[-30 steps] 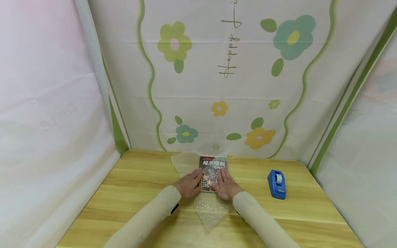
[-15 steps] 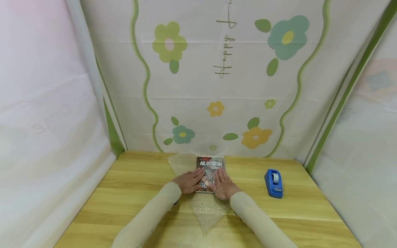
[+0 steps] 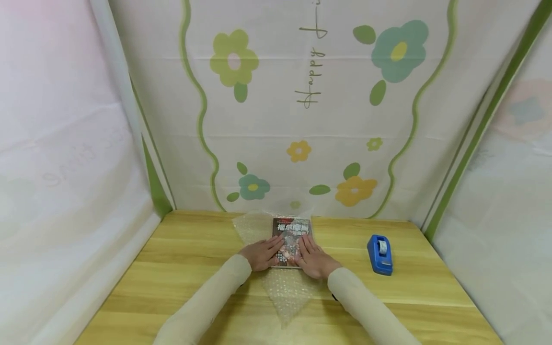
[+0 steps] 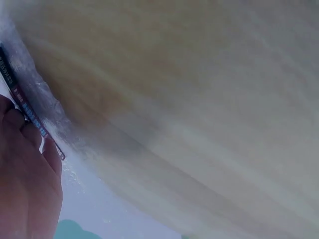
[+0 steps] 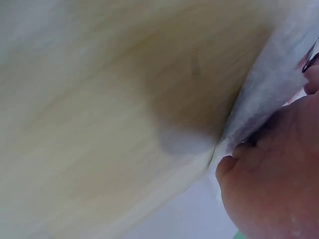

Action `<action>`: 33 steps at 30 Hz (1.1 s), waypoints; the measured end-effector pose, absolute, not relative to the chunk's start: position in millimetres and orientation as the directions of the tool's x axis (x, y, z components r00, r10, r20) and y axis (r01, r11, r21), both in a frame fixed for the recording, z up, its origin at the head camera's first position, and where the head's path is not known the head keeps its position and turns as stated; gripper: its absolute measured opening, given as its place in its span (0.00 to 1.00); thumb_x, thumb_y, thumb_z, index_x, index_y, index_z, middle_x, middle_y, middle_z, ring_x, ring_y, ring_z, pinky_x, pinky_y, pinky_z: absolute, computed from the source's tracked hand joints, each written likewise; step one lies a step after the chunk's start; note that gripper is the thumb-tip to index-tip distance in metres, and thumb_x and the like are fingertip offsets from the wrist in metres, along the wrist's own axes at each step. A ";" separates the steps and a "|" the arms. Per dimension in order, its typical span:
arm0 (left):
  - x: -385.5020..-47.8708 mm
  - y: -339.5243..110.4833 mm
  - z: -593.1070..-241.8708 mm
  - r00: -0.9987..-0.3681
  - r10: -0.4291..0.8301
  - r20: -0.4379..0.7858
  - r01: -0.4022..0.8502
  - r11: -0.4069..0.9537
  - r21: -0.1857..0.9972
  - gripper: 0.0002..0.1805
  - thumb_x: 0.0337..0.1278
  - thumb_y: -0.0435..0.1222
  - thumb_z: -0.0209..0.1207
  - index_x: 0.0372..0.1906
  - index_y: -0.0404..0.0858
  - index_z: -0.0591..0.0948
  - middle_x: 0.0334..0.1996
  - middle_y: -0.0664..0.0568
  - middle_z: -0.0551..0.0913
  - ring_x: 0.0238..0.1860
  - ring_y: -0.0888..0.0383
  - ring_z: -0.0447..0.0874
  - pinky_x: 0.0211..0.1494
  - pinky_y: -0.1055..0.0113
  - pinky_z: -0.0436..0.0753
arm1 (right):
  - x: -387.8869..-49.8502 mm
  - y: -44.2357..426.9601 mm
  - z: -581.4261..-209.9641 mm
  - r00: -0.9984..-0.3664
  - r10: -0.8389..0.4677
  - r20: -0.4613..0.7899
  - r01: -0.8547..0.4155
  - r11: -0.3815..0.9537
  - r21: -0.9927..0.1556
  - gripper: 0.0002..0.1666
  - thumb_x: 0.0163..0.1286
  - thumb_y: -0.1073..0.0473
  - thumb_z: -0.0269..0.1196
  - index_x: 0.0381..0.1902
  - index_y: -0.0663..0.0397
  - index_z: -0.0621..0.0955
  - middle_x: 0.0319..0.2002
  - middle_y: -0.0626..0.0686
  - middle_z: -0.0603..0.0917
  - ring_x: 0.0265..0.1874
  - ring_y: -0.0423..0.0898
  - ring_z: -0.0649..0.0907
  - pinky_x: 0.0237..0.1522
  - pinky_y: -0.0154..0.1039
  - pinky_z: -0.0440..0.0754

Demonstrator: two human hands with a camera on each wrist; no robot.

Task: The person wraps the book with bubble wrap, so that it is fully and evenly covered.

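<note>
A dark book (image 3: 291,227) with large white characters on its cover lies on a sheet of bubble wrap (image 3: 288,292) near the table's back edge. Part of the clear wrap appears to lie over the cover. My left hand (image 3: 261,254) rests on the book's left side, its fingers extended over the cover. On the other side my right hand (image 3: 316,261) presses down with its fingers straight. In the left wrist view the book's spine (image 4: 31,114) shows beside my fingers. The right wrist view has a raised fold of wrap (image 5: 266,84) along my hand.
A blue tape dispenser (image 3: 380,256) with a roll in it stands on the right of the wooden table (image 3: 181,273). A flower-printed cloth (image 3: 267,120) hangs right behind the table, and pale cloth walls (image 3: 64,191) close in both sides.
The head view has shifted slightly, so the whole scene sits a little further left. Both hands stay on the book; the right wrist has moved slightly outward in the last half second.
</note>
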State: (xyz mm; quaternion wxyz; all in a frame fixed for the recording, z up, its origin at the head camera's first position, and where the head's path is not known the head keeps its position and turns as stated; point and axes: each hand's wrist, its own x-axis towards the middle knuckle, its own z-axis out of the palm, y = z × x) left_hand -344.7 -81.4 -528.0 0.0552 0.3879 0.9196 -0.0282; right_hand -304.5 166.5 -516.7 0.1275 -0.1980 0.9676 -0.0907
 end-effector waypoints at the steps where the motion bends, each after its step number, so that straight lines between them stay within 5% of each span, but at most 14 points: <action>1: -344.4 -81.0 -528.1 -0.695 0.709 -0.120 0.715 0.699 -0.013 0.37 0.85 0.54 0.41 0.87 0.43 0.54 0.87 0.52 0.52 0.86 0.54 0.53 0.85 0.55 0.64 | -302.4 169.1 -515.9 -0.882 -0.421 -0.213 -0.373 0.898 -0.232 0.43 0.89 0.42 0.38 0.85 0.66 0.46 0.86 0.66 0.40 0.87 0.64 0.42 0.85 0.61 0.53; 15: -342.1 -78.5 -523.7 -0.720 0.680 -0.138 0.692 0.720 -0.060 0.37 0.84 0.56 0.43 0.87 0.47 0.54 0.88 0.55 0.51 0.86 0.58 0.53 0.86 0.57 0.63 | -248.7 186.6 -502.6 -0.823 -0.527 -0.215 -0.446 0.832 -0.330 0.43 0.89 0.40 0.38 0.87 0.59 0.44 0.87 0.62 0.38 0.87 0.61 0.43 0.85 0.63 0.54; 33: -334.9 -79.4 -508.5 -0.720 0.672 -0.176 0.680 0.733 0.019 0.39 0.83 0.57 0.45 0.87 0.43 0.54 0.87 0.51 0.52 0.86 0.55 0.55 0.86 0.54 0.62 | -243.0 188.3 -512.9 -0.817 -0.540 -0.204 -0.427 0.803 -0.417 0.44 0.89 0.40 0.36 0.86 0.59 0.39 0.87 0.60 0.33 0.87 0.60 0.39 0.85 0.64 0.51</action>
